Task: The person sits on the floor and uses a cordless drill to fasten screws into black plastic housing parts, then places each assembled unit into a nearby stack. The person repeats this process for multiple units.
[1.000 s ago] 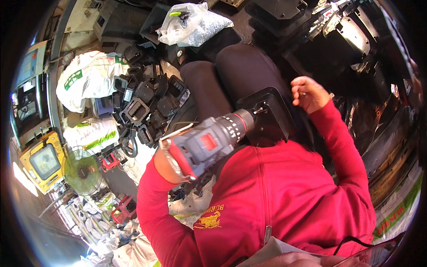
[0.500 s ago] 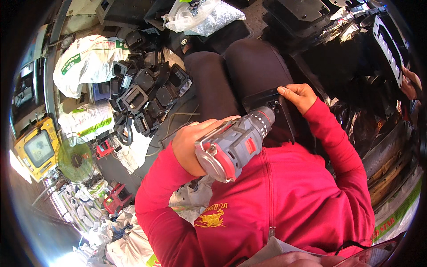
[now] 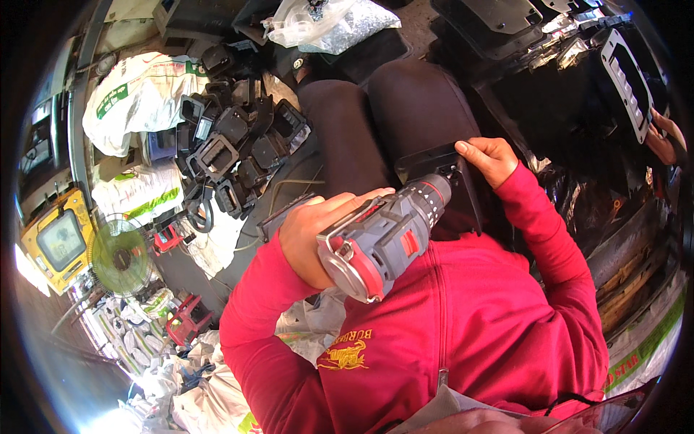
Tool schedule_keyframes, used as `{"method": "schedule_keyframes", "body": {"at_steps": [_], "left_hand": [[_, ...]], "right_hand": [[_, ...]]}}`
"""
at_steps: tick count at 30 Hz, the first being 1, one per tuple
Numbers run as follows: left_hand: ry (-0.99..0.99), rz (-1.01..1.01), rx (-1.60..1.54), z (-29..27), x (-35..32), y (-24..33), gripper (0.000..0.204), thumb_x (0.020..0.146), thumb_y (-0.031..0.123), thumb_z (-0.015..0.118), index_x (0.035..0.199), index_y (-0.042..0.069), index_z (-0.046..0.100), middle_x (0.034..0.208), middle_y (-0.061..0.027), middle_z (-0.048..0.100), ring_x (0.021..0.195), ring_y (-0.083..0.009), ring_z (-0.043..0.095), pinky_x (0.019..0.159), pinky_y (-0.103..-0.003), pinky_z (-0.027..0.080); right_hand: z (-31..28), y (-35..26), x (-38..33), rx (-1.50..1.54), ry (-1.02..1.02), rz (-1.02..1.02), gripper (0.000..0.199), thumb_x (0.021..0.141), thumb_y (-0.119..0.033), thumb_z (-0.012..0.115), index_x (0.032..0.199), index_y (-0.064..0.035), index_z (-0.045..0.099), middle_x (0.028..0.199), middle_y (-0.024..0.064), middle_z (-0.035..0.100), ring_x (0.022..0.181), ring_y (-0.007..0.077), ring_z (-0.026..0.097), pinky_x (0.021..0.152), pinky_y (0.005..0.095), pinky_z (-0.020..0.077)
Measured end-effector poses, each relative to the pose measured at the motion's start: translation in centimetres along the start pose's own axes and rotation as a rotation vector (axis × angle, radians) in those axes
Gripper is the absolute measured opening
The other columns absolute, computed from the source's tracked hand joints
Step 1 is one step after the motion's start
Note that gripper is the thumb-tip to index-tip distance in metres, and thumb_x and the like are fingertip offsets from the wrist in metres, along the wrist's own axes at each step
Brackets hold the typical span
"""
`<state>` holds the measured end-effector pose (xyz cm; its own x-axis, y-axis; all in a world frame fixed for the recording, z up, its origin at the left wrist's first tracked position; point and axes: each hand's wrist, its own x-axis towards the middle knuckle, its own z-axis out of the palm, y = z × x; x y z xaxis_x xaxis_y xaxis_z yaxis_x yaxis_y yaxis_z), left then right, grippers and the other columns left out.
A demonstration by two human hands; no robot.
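My left hand (image 3: 307, 235) is closed around a grey and red cordless drill (image 3: 383, 242), held across my lap with its chuck pointing up and to the right. The drill's front end meets a black angular frame-like part (image 3: 468, 199) that rests on my thighs. Whether the tip is seated in a screw is hidden behind the chuck. With thumb and fingers my right hand (image 3: 488, 160) pinches the upper right edge of that black part. The drill's grip is mostly covered by my left hand and the drill body.
Several black frames (image 3: 217, 159) are heaped at the left, near a white sack (image 3: 137, 101) and a green fan (image 3: 119, 257). A clear bag of small metal pieces (image 3: 354, 29) lies beyond my knees. At far right, another person's hand (image 3: 663, 137) holds a grey slotted plate (image 3: 627, 87).
The drill and black part stay together, with only a slight shift to the right. At far right, the other person's slotted plate has turned a little.
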<state>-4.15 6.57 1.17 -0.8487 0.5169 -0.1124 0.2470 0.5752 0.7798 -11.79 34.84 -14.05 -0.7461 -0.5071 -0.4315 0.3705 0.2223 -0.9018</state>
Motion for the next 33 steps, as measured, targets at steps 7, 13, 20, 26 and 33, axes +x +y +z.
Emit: {"method": "schedule_keyframes", "body": {"at_steps": [7,13,20,26,33], "left_hand": [[-0.055,-0.149,-0.101,-0.1,-0.6,-0.3,0.084,0.049,0.018,0.08,0.128,0.006,0.054,0.11,-0.0089,0.064,0.077,-0.028,0.064,0.067,-0.035,0.051],[-0.043,-0.163,-0.142,0.4,-0.7,-0.2,0.086,0.048,0.02,0.08,0.128,0.007,0.054,0.112,-0.0079,0.064,0.077,-0.0275,0.064,0.067,-0.035,0.051],[-0.109,-0.157,0.089,-1.4,0.4,1.8,0.08,0.052,0.024,0.079,0.127,0.009,0.055,0.094,-0.0035,0.062,0.073,-0.0244,0.062,0.063,-0.035,0.045],[-0.166,-0.018,0.58,-2.4,1.9,4.4,0.047,0.071,0.028,0.063,0.115,0.012,0.063,0.075,0.0003,0.055,0.065,-0.0167,0.056,0.061,-0.031,0.032],[-0.195,0.055,0.691,-2.8,3.4,4.8,0.043,0.071,0.026,0.063,0.112,0.013,0.064,0.071,0.0006,0.049,0.062,-0.0164,0.054,0.061,-0.033,0.032]], "right_hand": [[-0.2,0.1,0.2,-0.023,-0.014,0.008,0.037,0.093,-0.033,0.061,0.078,0.0012,0.065,0.062,-0.0067,0.048,0.064,0.003,0.04,0.056,0.0247,0.0367],[0.1,-0.2,0.1,-0.018,-0.003,0.008,0.037,0.093,-0.032,0.061,0.079,0.0013,0.065,0.064,-0.0069,0.049,0.065,0.0029,0.041,0.057,0.0246,0.037],[0.2,-0.2,0.0,-0.012,-0.024,-0.011,0.036,0.094,-0.031,0.06,0.079,0.0009,0.065,0.064,-0.0071,0.049,0.064,0.0028,0.04,0.056,0.0245,0.0364],[0.5,-0.7,0.0,-0.128,-0.006,-0.009,0.037,0.094,-0.032,0.06,0.08,0.0021,0.064,0.061,-0.0042,0.047,0.063,0.004,0.038,0.055,0.0263,0.0367],[0.8,-0.8,0.2,-0.168,0.013,-0.07,0.04,0.094,-0.032,0.059,0.071,0.0007,0.057,0.06,-0.0051,0.038,0.061,0.004,0.034,0.052,0.0271,0.0327]]}}
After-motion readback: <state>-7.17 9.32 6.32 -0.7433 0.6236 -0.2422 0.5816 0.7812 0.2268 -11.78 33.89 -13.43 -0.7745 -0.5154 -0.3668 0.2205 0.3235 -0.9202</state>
